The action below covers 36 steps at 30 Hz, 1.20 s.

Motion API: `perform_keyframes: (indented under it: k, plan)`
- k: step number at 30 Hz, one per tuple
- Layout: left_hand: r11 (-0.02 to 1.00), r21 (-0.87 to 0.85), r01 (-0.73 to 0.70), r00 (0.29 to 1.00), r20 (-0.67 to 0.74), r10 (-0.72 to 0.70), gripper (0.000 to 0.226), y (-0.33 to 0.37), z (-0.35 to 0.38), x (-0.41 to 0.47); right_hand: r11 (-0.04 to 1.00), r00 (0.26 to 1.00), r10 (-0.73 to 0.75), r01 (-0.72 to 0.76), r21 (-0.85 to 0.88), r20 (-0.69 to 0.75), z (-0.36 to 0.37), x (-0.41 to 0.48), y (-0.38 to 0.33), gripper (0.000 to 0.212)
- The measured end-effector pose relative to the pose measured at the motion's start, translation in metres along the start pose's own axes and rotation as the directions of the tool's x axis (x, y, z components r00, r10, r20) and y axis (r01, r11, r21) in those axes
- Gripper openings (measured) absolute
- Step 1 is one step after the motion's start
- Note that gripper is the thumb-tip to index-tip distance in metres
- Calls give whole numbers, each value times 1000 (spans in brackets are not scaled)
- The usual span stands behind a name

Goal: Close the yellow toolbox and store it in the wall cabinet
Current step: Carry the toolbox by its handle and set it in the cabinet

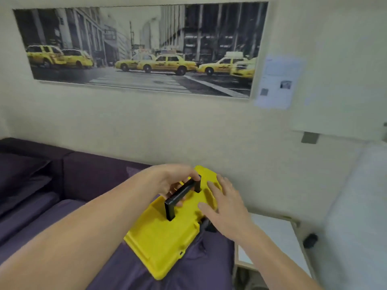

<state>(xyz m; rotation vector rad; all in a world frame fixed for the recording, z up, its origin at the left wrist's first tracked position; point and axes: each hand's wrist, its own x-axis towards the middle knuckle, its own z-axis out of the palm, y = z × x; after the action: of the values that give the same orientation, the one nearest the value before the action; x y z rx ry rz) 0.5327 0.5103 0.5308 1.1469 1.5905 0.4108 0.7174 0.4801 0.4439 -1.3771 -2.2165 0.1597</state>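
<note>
To the far left of both hands a dark purple sofa (pixel 41 185) ran along the wall, its cover reaching under the forearms. The left hand (pixel 173 181) came in from the lower left and was curled around the black handle (pixel 182 192), fingers wrapped under the bar and thumb on top. That handle stood upright on the lid of the yellow toolbox (pixel 167 237), which lay shut on the purple cover directly beneath both hands, tilted diagonally with its far corner toward the wall. Just right of the handle, the right hand (pixel 224 204) lay open and flat, fingers spread, palm pressing the lid's right edge near a black latch (pixel 206 225). Below and right of that hand stood a white side table (pixel 278 237). High above both hands hung a taxi street print (pixel 142 49).
</note>
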Motion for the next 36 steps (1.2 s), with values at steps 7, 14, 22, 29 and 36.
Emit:
perform_keyframes:
  k: [7,14,22,29,36]
  plan:
    - [984,122,-131,984,135,115,26,119,99,41,992,990,82,-70,104,-113,-38,-66,57,102]
    - [956,173,-238,961,185,206,19,234,220,72,992,967,130,-125,35,-218,-101,-79,168,109]
    - [942,139,-306,939,207,275,20,361,349,94,985,952,141,-163,-58,-273,-204,-84,315,104]
    - [891,163,-424,895,224,385,19,468,415,102,970,921,149,-206,-126,-359,-280,-58,402,100]
    - [834,169,-525,826,338,452,20,561,463,136,936,885,196,-297,-189,-422,-334,-25,476,101]
